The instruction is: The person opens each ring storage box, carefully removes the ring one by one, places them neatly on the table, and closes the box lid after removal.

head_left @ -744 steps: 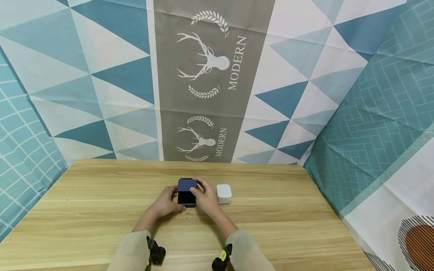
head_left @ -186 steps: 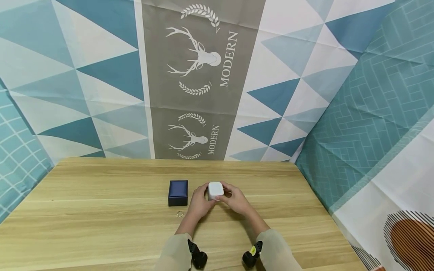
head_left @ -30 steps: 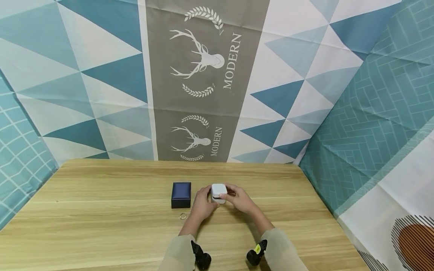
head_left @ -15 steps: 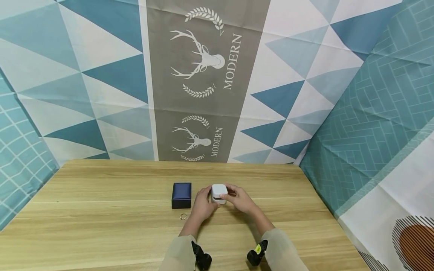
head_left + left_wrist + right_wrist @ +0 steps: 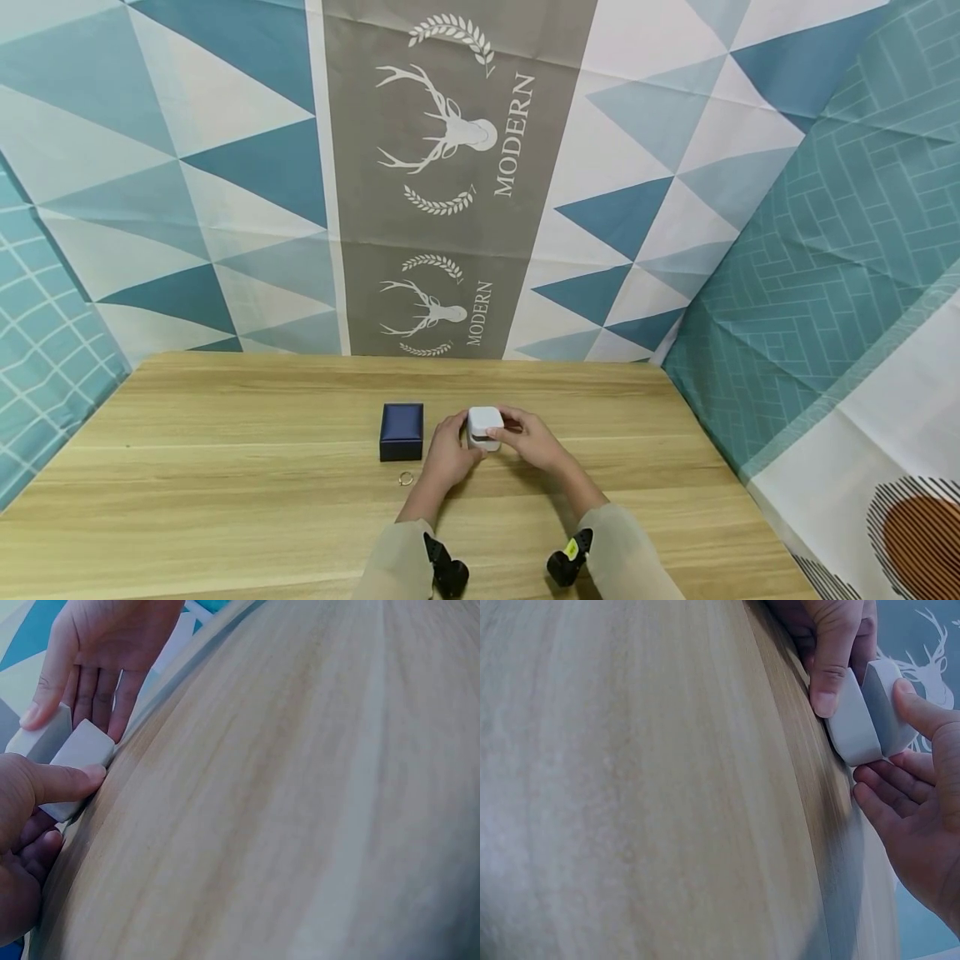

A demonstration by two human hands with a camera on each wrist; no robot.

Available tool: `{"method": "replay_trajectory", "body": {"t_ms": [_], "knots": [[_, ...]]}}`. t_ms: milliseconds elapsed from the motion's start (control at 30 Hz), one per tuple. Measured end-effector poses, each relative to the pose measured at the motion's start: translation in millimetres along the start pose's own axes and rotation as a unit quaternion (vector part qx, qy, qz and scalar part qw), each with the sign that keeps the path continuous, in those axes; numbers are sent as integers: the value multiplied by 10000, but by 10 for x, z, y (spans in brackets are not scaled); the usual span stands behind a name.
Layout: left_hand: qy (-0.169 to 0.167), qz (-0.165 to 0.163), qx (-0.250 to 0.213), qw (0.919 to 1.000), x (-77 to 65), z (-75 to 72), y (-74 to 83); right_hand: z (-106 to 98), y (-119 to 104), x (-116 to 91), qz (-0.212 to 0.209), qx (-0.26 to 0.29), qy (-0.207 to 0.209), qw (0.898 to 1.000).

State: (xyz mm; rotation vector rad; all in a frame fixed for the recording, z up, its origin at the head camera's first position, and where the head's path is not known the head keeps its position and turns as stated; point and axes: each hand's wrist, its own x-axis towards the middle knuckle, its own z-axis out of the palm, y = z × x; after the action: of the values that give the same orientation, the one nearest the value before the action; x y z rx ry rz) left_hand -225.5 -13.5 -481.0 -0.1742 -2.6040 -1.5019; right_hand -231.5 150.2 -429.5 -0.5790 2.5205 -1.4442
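A small white ring box [image 5: 484, 421] stands on the table between both hands, its lid [image 5: 892, 709] tilted up with a dark gap over its base [image 5: 853, 731]. My left hand [image 5: 448, 457] holds the base, thumb on the near side. The right hand [image 5: 531, 442] pinches the lid, thumb in front and fingers behind. Inside the box nothing can be made out. To the left lies a closed navy blue jewellery box [image 5: 401, 425]. A thin gold-coloured ring [image 5: 406, 484] rests on the wood just in front of it.
The wooden table [image 5: 262, 483] reaches back to a patterned cloth wall [image 5: 442, 275]. Teal cloths hang at the left and right sides. A black camera sits on each wrist.
The hands were at the opened navy box at first; it is closed now. Both hands then moved to the white box, whose lid has lifted partway. Over the last second, almost nothing moves.
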Motion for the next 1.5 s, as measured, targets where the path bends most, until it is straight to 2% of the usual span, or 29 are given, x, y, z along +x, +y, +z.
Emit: {"method": "replay_trajectory", "body": {"t_ms": [433, 1500], "knots": [[-9, -1, -41, 10000, -1, -10, 7, -18, -15, 2, -116, -72, -51, 9999], [-4, -102, -58, 9999, 2, 13, 4, -27, -30, 15, -47, -152, -14, 9999]]}}
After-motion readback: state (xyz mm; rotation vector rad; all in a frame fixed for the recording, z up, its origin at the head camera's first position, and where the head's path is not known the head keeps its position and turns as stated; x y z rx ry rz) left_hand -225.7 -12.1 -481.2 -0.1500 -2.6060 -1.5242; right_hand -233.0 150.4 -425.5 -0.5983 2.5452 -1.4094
